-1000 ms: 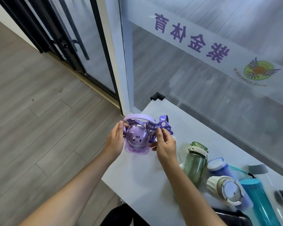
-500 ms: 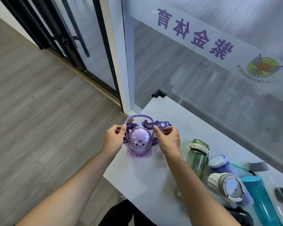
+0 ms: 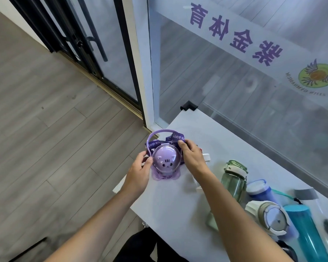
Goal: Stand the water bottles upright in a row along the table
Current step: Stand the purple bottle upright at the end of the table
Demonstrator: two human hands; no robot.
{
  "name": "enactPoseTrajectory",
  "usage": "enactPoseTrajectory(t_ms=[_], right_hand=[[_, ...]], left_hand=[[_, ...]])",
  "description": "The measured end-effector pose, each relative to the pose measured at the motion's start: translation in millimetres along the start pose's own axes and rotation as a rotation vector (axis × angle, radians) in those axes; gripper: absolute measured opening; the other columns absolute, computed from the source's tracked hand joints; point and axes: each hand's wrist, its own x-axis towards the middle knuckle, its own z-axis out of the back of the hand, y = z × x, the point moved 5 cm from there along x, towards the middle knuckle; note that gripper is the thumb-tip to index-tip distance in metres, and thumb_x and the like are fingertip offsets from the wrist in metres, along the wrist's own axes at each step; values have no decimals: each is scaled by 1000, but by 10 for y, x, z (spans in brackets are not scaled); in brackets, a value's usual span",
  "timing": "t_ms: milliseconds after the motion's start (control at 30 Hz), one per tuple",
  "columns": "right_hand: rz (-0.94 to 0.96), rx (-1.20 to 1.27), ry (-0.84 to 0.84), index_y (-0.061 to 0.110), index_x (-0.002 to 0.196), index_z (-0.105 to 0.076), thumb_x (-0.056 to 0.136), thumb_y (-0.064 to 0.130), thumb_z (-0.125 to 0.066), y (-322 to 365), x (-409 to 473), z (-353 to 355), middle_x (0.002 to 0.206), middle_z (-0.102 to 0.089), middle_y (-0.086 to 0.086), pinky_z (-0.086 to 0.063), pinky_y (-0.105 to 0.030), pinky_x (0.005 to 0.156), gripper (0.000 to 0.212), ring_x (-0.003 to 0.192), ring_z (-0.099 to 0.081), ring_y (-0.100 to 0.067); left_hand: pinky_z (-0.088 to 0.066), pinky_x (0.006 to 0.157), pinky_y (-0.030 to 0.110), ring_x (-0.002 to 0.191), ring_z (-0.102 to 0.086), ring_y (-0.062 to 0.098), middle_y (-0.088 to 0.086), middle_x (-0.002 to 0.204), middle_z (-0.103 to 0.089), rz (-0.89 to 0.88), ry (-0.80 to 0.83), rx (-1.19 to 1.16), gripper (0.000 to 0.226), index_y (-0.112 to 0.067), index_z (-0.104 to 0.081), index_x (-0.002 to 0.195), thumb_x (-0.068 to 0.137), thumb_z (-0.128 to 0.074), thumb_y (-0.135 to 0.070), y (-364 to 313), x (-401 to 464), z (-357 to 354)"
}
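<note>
A purple bottle [image 3: 166,163] with a domed cat-face lid, a hoop handle and a printed strap stands upright near the left end of the white table [image 3: 212,140]. My left hand [image 3: 140,172] grips its left side. My right hand [image 3: 192,157] holds its right side, fingers on the strap. To the right stand a green bottle [image 3: 234,178], a blue bottle [image 3: 261,190], a white-lidded bottle [image 3: 271,217] and a teal bottle [image 3: 307,231], close together.
A glass wall with purple lettering [image 3: 235,38] runs right behind the table. A black corner guard [image 3: 187,106] caps the far table corner. The table's left edge drops to grey wood floor [image 3: 45,129]. A dark-framed glass door [image 3: 95,44] stands at the back left.
The purple bottle has come down from slightly raised to resting on the table, turned so its cat face points at me. Both hands stayed on its sides.
</note>
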Motion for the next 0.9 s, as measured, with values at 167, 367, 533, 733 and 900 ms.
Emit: enactPoseTrajectory(t_ms=[167, 367, 533, 733, 900], right_hand=[[-8, -95, -14, 25, 123, -58, 103, 39, -46, 11, 92, 17, 102, -67, 4, -49, -27, 86, 27, 96, -59, -16], [-4, 53, 78, 29, 138, -43, 100, 42, -53, 54, 128, -86, 126, -62, -2, -56, -34, 88, 42, 113, -62, -20], [11, 131, 99, 34, 137, -46, 90, 46, -65, 185, 371, 119, 125, -64, 6, -55, -44, 95, 52, 116, -62, -18], [32, 237, 57, 39, 135, -47, 83, 42, -69, 288, 654, 494, 123, -66, 13, -59, -33, 78, 56, 108, -66, -8], [79, 278, -37, 30, 135, -50, 84, 33, -70, 281, 875, 830, 123, -67, 7, -54, -23, 86, 54, 112, -65, -9]], left_hand=[[-51, 95, 39, 109, -63, -2, -24, 119, -67, -49, 106, -118, 40, -58, -52, 120, 83, -59, -67, -135, 51, -45], [-52, 100, 46, 115, -64, 8, -17, 124, -66, -122, 105, -164, 44, -57, -50, 122, 81, -64, -65, -276, 197, -145], [-53, 100, 47, 116, -64, 14, -7, 126, -66, -190, 127, -157, 36, -53, -55, 121, 86, -61, -56, -563, 500, -283], [-55, 94, 30, 118, -62, 10, -10, 128, -65, -248, 223, -74, 28, -59, -54, 120, 92, -56, -56, -920, 931, -588], [-53, 101, 40, 120, -62, 12, -3, 133, -61, -234, 300, -48, 49, -45, -49, 134, 88, -56, -60, -1110, 1206, -902]])
